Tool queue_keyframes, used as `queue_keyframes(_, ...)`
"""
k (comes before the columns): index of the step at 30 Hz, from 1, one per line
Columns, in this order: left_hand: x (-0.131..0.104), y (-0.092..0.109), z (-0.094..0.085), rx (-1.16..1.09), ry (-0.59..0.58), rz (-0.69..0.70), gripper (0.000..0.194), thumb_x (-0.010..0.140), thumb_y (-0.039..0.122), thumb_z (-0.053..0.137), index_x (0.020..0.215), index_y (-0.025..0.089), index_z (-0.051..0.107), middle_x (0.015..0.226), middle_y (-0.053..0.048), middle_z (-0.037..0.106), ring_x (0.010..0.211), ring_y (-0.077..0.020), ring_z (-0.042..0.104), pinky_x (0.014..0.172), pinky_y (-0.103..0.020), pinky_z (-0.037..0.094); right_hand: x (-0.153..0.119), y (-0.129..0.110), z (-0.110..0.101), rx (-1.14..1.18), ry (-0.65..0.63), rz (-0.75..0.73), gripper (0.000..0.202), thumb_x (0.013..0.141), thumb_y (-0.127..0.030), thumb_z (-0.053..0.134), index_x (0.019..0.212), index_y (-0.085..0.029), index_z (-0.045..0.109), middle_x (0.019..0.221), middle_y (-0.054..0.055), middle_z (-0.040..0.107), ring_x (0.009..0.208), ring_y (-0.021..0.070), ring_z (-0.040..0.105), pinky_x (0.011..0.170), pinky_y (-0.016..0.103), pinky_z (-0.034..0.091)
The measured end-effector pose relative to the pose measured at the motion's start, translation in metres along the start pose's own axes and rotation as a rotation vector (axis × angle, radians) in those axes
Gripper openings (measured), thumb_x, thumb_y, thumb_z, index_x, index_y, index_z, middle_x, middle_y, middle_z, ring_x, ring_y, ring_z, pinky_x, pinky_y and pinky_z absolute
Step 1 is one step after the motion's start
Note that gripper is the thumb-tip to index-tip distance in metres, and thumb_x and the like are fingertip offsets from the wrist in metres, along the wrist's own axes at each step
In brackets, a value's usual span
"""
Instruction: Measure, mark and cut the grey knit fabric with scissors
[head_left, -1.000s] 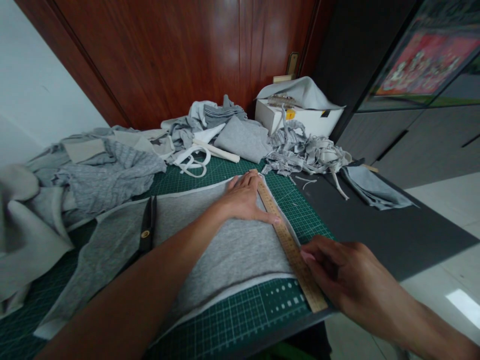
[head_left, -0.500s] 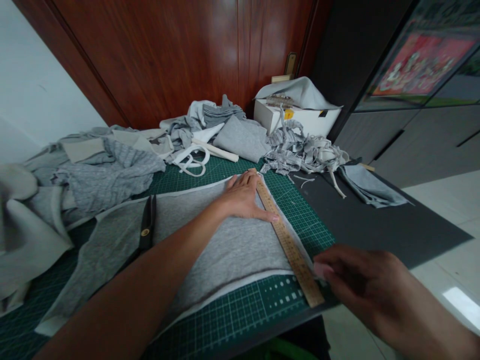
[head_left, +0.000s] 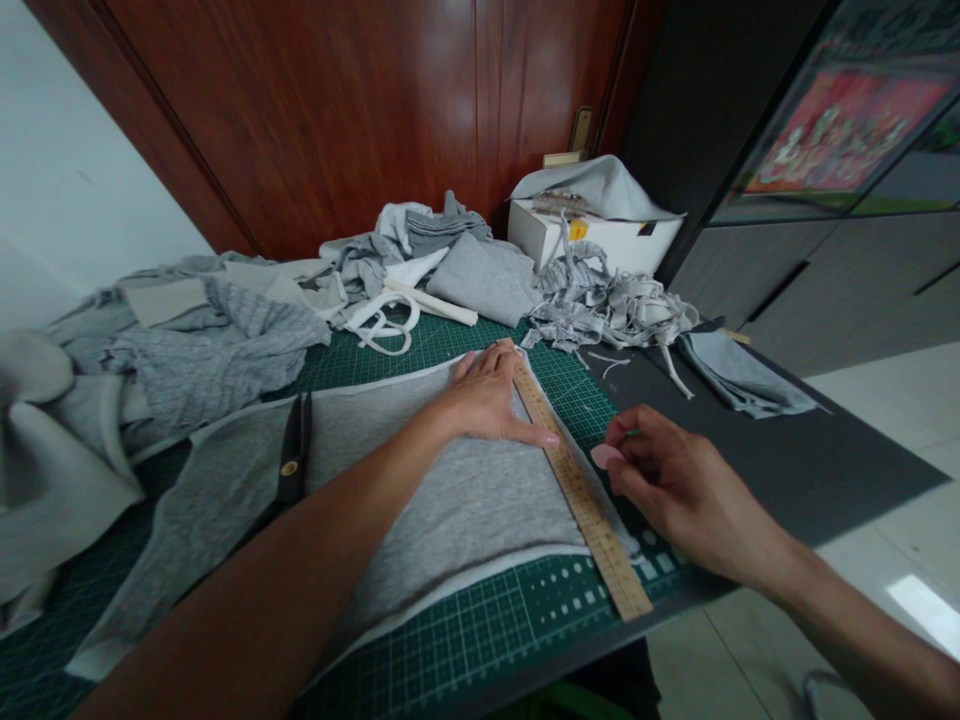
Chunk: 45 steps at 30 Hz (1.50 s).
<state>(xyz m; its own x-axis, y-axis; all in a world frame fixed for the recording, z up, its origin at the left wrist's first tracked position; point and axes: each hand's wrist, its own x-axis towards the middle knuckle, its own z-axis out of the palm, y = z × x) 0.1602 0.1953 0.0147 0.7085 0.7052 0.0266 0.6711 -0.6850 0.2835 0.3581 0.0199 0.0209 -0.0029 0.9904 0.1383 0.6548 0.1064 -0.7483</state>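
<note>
Grey fabric (head_left: 465, 490) lies flat on a green cutting mat (head_left: 480, 600). Along its right edge rests a wooden ruler (head_left: 581, 495). My left hand (head_left: 495, 400) is spread over the fabric and the ruler's upper part, its thumb on the ruler. To the right of the ruler, my right hand (head_left: 667, 480) pinches a small pink piece (head_left: 606, 456), held just off the fabric's edge. Black scissors (head_left: 294, 450) lie on the fabric to the left, partly hidden under my left forearm.
Piled grey cloth (head_left: 217, 340) covers the left and back of the mat. A white box (head_left: 600, 235) stands at the back, with tangled fabric strips (head_left: 607, 300) before it. Folded grey cloth (head_left: 742, 375) lies on the dark table (head_left: 795, 460) at right.
My right hand has moved up and away from the table's front edge, along the ruler, with the pink piece. The ruler's lower end has shifted very slightly right. My left hand stays in place.
</note>
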Motion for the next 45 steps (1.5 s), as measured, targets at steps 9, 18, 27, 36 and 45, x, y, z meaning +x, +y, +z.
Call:
queue_keyframes(9, 0.000, 0.000, -0.001, -0.005, -0.001, 0.002, 0.135, 0.054, 0.096, 0.063, 0.158, 0.018, 0.028, 0.174, -0.019, 0.019, 0.162, -0.0373, 0.014, 0.130, -0.059, 0.009, 0.001, -0.004, -0.004, 0.325, -0.015, 0.129, 0.033, 0.101, -0.052, 0.060, 0.101, -0.019, 0.064, 0.090, 0.007, 0.078, 0.065, 0.0147, 0.061, 0.059, 0.026, 0.049)
queue_keyframes(18, 0.000, -0.001, 0.001, 0.015, 0.005, 0.008, 0.136, 0.055, 0.098, 0.062, 0.158, 0.015, 0.028, 0.173, -0.021, 0.020, 0.161, -0.0368, 0.015, 0.130, -0.056, 0.010, 0.001, 0.003, 0.000, 0.287, 0.032, 0.150, 0.035, 0.099, -0.053, 0.064, 0.097, -0.018, 0.067, 0.067, -0.003, 0.057, 0.054, 0.0105, 0.044, 0.048, 0.024, 0.034)
queue_keyframes(27, 0.000, -0.002, 0.001, 0.004, 0.005, 0.012, 0.136, 0.054, 0.099, 0.060, 0.158, 0.017, 0.027, 0.173, -0.020, 0.020, 0.161, -0.0367, 0.015, 0.130, -0.058, 0.010, 0.008, 0.001, 0.005, -0.051, 0.012, -0.040, 0.019, 0.104, -0.038, 0.057, 0.101, -0.020, 0.063, 0.075, 0.002, 0.071, 0.062, 0.0166, 0.064, 0.056, 0.027, 0.046)
queue_keyframes(36, 0.000, 0.000, 0.000, 0.011, -0.007, -0.001, 0.136, 0.055, 0.097, 0.061, 0.159, 0.017, 0.026, 0.174, -0.020, 0.019, 0.162, -0.0360, 0.014, 0.129, -0.059, 0.010, 0.018, -0.003, 0.009, -0.162, -0.006, -0.104, 0.017, 0.103, -0.031, 0.055, 0.095, -0.020, 0.065, 0.069, 0.000, 0.069, 0.056, 0.0152, 0.061, 0.054, 0.028, 0.042)
queue_keyframes(45, 0.000, -0.001, 0.001, 0.005, 0.000, 0.007, 0.136, 0.055, 0.098, 0.060, 0.158, 0.015, 0.026, 0.173, -0.020, 0.020, 0.162, -0.0351, 0.014, 0.130, -0.059, 0.009, 0.020, -0.007, 0.013, -0.180, -0.009, -0.111, 0.016, 0.102, -0.027, 0.054, 0.097, -0.018, 0.067, 0.071, 0.001, 0.070, 0.059, 0.0166, 0.064, 0.057, 0.029, 0.043)
